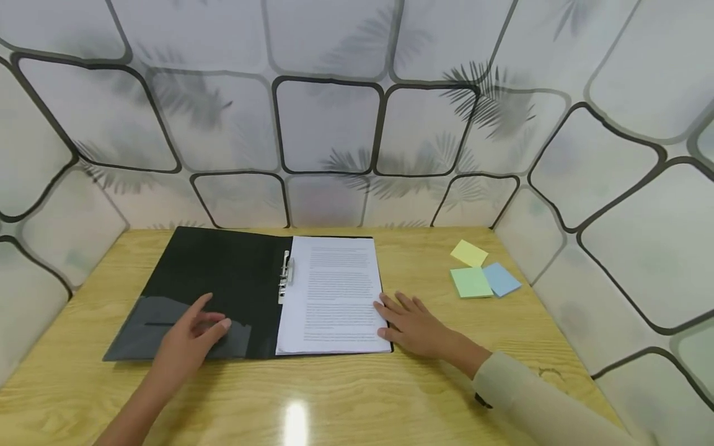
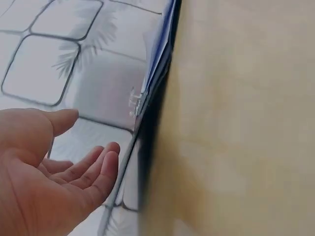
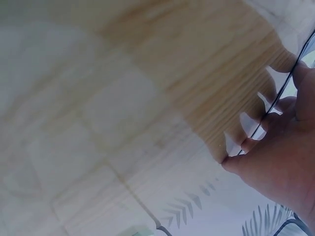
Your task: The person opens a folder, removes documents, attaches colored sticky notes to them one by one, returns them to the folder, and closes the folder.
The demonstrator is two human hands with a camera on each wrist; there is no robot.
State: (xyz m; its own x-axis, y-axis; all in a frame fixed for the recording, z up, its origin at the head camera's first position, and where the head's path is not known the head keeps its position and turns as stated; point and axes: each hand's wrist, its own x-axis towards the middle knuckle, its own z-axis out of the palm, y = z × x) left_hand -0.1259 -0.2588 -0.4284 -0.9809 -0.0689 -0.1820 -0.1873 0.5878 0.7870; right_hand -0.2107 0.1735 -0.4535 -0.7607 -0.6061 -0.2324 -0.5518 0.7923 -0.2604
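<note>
A black ring binder [image 1: 217, 266] lies spread flat on the wooden table, with a stack of printed paper [image 1: 337, 297] on its right side. Its metal ring clasp [image 1: 286, 279] shows along the spine. Above the left cover, near a clear pocket [image 1: 231, 337], hovers my left hand [image 1: 192, 337], fingers loosely bent and holding nothing. My right hand [image 1: 415, 328] rests at the right edge of the binder, fingertips touching the paper's edge and the cover rim. In the right wrist view the fingers [image 3: 275, 118] line up along the thin dark cover edge.
To the right lie a yellow sticky note pad [image 1: 470, 253], a green pad [image 1: 471, 282] and a blue pad [image 1: 501, 279], close together. A patterned partition [image 1: 329, 198] with leaf prints encloses the wooden table [image 1: 346, 402] at the back and sides.
</note>
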